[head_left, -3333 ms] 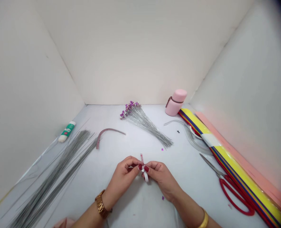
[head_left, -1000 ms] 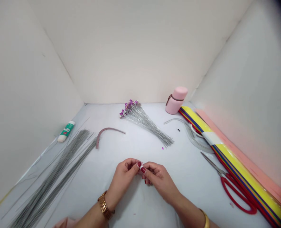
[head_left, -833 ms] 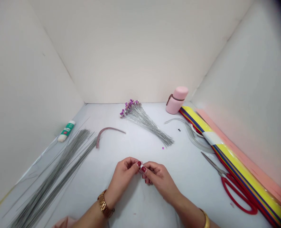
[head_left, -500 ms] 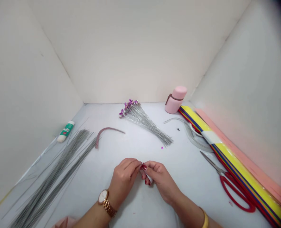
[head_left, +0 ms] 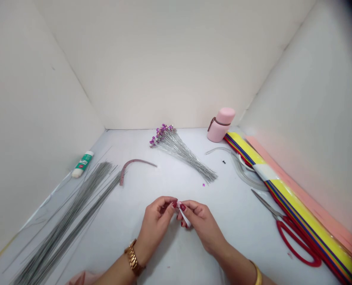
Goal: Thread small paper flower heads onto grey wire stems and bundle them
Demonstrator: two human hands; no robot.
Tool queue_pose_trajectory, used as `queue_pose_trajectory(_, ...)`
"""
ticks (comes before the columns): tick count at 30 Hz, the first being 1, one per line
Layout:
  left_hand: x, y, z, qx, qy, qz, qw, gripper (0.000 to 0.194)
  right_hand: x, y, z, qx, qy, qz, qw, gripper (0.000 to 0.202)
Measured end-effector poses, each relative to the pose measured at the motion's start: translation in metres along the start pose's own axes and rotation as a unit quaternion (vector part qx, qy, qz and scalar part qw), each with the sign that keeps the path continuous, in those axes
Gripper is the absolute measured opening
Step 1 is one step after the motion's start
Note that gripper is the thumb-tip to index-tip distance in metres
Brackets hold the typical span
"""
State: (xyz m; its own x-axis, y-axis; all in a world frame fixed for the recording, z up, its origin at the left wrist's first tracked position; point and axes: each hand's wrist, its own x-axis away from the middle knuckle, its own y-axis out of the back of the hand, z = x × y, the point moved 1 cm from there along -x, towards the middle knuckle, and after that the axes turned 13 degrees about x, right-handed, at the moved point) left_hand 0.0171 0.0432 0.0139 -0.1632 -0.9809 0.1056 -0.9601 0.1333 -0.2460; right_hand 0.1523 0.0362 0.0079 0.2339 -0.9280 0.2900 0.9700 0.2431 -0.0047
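Note:
My left hand, a watch on its wrist, is closed in a pinch at the pinkish upper end of a small white strip. From the other side, my right hand grips the same strip between thumb and fingers. The strip slants down along the right palm, partly hidden by the fingers; its exact kind is unclear. Beyond the hands lies a bundle of silver wire stems with purple and silvery tips. A tiny magenta piece rests on the table near the cut ends of that bundle.
Loose grey wires and a glue stick lie at left, beside a curved pinkish strip. At right are red-handled scissors, long coloured sheets, clear tubing and a pink bottle. White panels enclose the table.
My left wrist has turned, bringing its thumb up to the strip's end and the watch face out of sight. The right hand has barely shifted, and more of the white strip shows.

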Motion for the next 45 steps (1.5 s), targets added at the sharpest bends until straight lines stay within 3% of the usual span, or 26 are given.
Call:
queue_pose_trajectory(3,-0.001,-0.005,0.004,0.090,0.066,0.013,0.994,0.015,0.000,0.000,-0.002,0.024,0.006,-0.010,1.000,0.029)
queue_pose_trajectory(15,-0.004,-0.003,0.001,0.099,0.105,-0.015,0.989,0.015,0.000,0.000,-0.003,0.061,0.000,-0.010,0.998,0.025)
queue_pose_trajectory(22,-0.005,0.002,0.005,0.010,0.072,-0.034,0.997,0.015,-0.001,0.001,-0.006,0.063,-0.015,-0.025,0.998,0.024)
queue_pose_trajectory(28,0.002,0.002,0.004,-0.096,-0.025,-0.044,0.994,0.011,0.000,-0.002,-0.003,0.012,-0.018,-0.004,1.000,0.027)
queue_pose_trajectory(34,0.007,-0.001,-0.003,-0.196,-0.124,0.038,0.972,0.020,0.000,-0.001,-0.001,-0.039,-0.020,-0.005,0.999,0.030)
queue_pose_trajectory(40,-0.002,0.003,0.002,-0.075,-0.033,0.016,0.997,0.019,0.000,0.000,-0.002,-0.050,-0.032,0.008,0.998,0.029)
queue_pose_trajectory(45,-0.004,0.003,0.001,-0.049,-0.029,0.032,0.998,0.014,-0.001,-0.001,-0.003,-0.042,-0.032,0.008,0.999,0.026)
